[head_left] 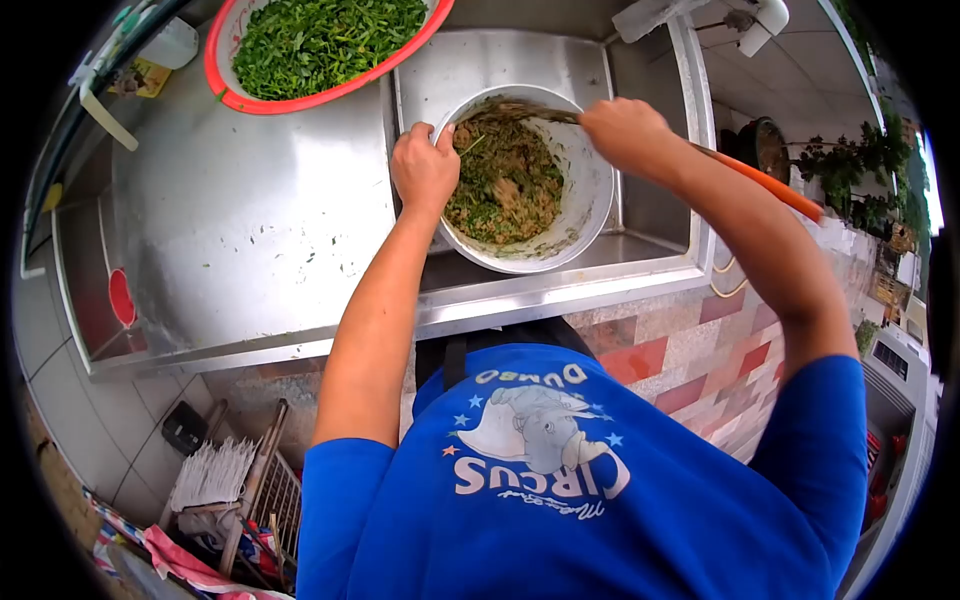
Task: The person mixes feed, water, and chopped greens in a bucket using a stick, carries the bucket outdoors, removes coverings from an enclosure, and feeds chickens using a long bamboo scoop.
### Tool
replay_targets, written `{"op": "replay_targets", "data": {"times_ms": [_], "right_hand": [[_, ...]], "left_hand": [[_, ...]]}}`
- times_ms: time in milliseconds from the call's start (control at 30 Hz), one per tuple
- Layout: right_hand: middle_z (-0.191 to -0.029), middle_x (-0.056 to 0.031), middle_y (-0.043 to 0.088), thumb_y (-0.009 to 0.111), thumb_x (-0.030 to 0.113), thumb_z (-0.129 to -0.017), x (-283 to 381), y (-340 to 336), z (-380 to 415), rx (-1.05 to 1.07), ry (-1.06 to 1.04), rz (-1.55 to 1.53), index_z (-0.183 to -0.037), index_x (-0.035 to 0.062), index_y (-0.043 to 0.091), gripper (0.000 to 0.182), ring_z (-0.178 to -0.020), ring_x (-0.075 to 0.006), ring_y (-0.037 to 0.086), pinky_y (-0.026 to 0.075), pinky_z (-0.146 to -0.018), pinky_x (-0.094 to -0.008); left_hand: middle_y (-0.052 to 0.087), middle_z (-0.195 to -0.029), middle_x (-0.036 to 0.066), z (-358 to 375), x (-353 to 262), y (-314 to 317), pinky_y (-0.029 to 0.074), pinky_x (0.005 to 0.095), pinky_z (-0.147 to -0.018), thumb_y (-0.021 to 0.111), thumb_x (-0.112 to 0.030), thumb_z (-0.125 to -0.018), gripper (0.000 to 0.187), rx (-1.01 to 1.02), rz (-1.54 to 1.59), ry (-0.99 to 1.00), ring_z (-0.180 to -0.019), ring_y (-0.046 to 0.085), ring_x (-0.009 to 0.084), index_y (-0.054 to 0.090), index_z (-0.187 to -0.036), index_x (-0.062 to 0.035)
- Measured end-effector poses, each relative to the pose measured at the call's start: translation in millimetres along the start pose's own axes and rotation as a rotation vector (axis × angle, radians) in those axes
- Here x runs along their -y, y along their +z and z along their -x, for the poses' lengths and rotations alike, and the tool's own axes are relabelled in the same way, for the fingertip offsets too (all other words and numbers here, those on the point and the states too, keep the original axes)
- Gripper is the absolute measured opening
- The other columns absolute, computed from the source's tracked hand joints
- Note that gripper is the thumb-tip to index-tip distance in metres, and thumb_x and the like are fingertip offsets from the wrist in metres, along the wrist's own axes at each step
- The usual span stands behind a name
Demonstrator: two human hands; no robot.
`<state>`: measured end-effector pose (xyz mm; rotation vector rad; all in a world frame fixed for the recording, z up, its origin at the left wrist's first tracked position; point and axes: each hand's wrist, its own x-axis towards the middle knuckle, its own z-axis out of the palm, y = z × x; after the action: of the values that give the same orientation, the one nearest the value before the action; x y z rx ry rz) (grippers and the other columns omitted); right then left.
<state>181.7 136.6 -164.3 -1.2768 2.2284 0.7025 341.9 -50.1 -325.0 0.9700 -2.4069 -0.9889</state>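
A round white pot [590,205] stands in the sink basin, holding a mixture of chopped greens [505,185] and brownish paste. My left hand [425,168] grips its left rim, thumb on the inner side. My right hand [628,135] is closed around a long stirring tool [545,112] at the pot's upper right. The tool's orange handle end [770,183] sticks out behind my right forearm. Its other end reaches into the pot along the far wall, coated with food, so its exact shape cannot be made out.
A red-rimmed basin [300,102] of chopped greens sits on the steel counter [250,200] at upper left. A raised metal edge [560,290] runs before me. A red cup-like thing [121,298] is at far left, and a rack [262,470] stands below.
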Motion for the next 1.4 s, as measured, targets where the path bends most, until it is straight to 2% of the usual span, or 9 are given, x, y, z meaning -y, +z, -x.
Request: {"op": "replay_targets", "data": {"times_ms": [167,267,467,600,700,833,1100,1233,1400], "right_hand": [[-0.114,-0.0108,0.075,0.065,0.015,-0.093,87,62,-96,0.137,-0.085,0.013,-0.113,0.0088,0.077,0.024,-0.099,-0.0326,0.075,0.062,-0.075,-0.0516],[-0.116,-0.0080,0.075,0.069,0.016,-0.091,100,52,-79,0.175,-0.122,0.088,-0.114,0.0088,0.077,0.025,-0.099,-0.0323,0.075,0.062,-0.072,-0.0556],[-0.112,-0.0109,0.075,0.068,0.016,-0.091,81,66,-1,0.241,-0.294,0.082,-0.106,0.0082,0.078,0.020,-0.104,-0.0298,0.073,0.062,-0.073,-0.0492],[-0.115,-0.0125,0.072,0.064,0.017,-0.094,50,8,83,0.404,-0.245,0.166,-0.107,0.0084,0.076,0.019,-0.106,-0.0271,0.072,0.058,-0.088,-0.0417],[-0.111,-0.0133,0.071,0.062,0.014,-0.096,14,-5,107,0.300,-0.180,0.256,-0.112,0.0084,0.074,0.021,-0.103,-0.0286,0.072,0.060,-0.081,-0.0407],[-0.105,-0.0118,0.071,0.063,0.016,-0.096,0,14,38,0.153,-0.001,0.262,-0.103,0.0080,0.075,0.016,-0.104,-0.0250,0.070,0.063,-0.077,-0.0376],[-0.116,-0.0082,0.074,0.068,0.017,-0.091,99,66,-93,0.224,-0.007,0.049,-0.115,0.0110,0.077,0.026,-0.105,-0.0300,0.073,0.063,-0.073,-0.0533],[-0.112,-0.0081,0.076,0.068,0.016,-0.091,110,62,-58,0.199,-0.141,0.088,-0.115,0.0111,0.078,0.026,-0.100,-0.0313,0.074,0.062,-0.071,-0.0544],[-0.112,-0.0115,0.075,0.065,0.015,-0.093,64,6,40,0.330,-0.316,0.129,-0.111,0.0083,0.076,0.022,-0.104,-0.0311,0.073,0.063,-0.075,-0.0448]], "left_hand": [[0.069,-0.088,0.026,1,-3,2,0.051,0.0513,-0.079,0.072,-0.029,-0.090,0.032,0.015,-0.001,-0.006,-0.086,0.066,0.0453,0.071,-0.091,0.0028],[0.070,-0.088,0.027,8,-2,-6,0.052,0.0503,-0.080,0.072,-0.029,-0.091,0.031,0.040,-0.024,-0.002,-0.086,0.067,0.0455,0.072,-0.091,0.0021],[0.069,-0.087,0.023,3,-2,-3,0.051,0.0530,-0.075,0.071,-0.028,-0.091,0.030,0.027,-0.057,0.057,-0.084,0.065,0.0443,0.070,-0.091,0.0017],[0.069,-0.091,0.023,3,-2,0,0.052,0.0516,-0.078,0.071,-0.030,-0.091,0.031,0.054,-0.061,-0.006,-0.086,0.066,0.0432,0.071,-0.094,0.0013],[0.070,-0.093,0.022,5,-3,-4,0.052,0.0507,-0.080,0.071,-0.031,-0.091,0.033,0.076,-0.043,-0.050,-0.088,0.066,0.0427,0.071,-0.096,0.0010],[0.071,-0.090,0.023,5,-2,-2,0.051,0.0502,-0.080,0.072,-0.031,-0.091,0.032,0.040,0.004,-0.063,-0.087,0.067,0.0434,0.072,-0.093,0.0010],[0.070,-0.089,0.025,0,-6,-1,0.051,0.0509,-0.079,0.072,-0.029,-0.090,0.031,0.045,-0.024,-0.038,-0.088,0.067,0.0452,0.072,-0.090,0.0014],[0.070,-0.091,0.027,3,1,3,0.052,0.0525,-0.080,0.070,-0.030,-0.091,0.031,0.027,-0.036,-0.015,-0.087,0.066,0.0472,0.071,-0.091,0.0012],[0.070,-0.089,0.025,4,-3,-1,0.051,0.0531,-0.078,0.073,-0.029,-0.090,0.030,0.033,-0.005,-0.038,-0.085,0.066,0.0463,0.071,-0.090,0.0013]]}}
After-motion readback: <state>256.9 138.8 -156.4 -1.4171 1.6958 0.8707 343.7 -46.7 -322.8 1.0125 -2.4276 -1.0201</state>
